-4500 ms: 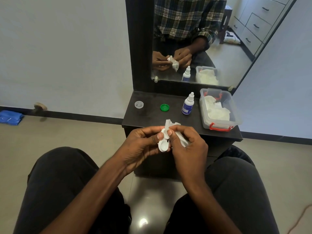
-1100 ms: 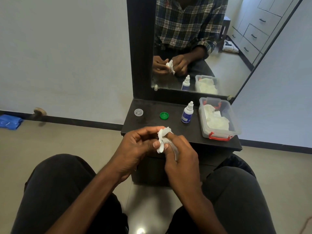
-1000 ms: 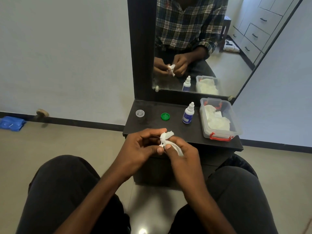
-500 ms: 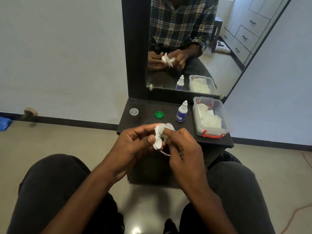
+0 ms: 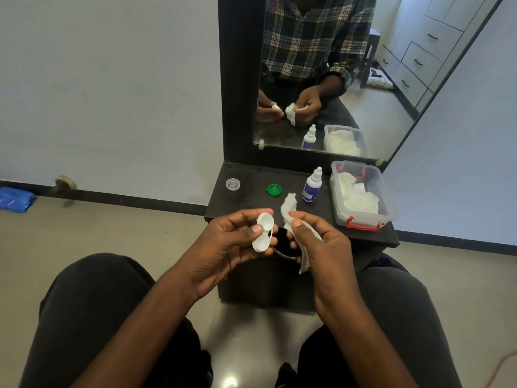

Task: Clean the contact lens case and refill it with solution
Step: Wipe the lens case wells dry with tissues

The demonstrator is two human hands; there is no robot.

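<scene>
My left hand (image 5: 229, 242) pinches a white two-well contact lens case (image 5: 263, 232), its open wells facing me, thumb on its middle. My right hand (image 5: 316, 242) grips a crumpled white tissue (image 5: 288, 210) just to the right of the case, a small gap between them. Both hands hover in front of the dark dresser shelf (image 5: 251, 203). On the shelf stand a small solution bottle (image 5: 312, 186) with a blue label, a green cap (image 5: 274, 189) and a clear cap (image 5: 233, 184).
A clear plastic box (image 5: 363, 217) with red latches holds white tissues at the shelf's right end. A mirror (image 5: 349, 79) rises behind the shelf. My knees flank the hands below. A blue cloth (image 5: 15, 200) lies on the floor far left.
The tissue was pressed into the case half a second ago; my right hand has now drawn it away to the right, leaving the wells uncovered.
</scene>
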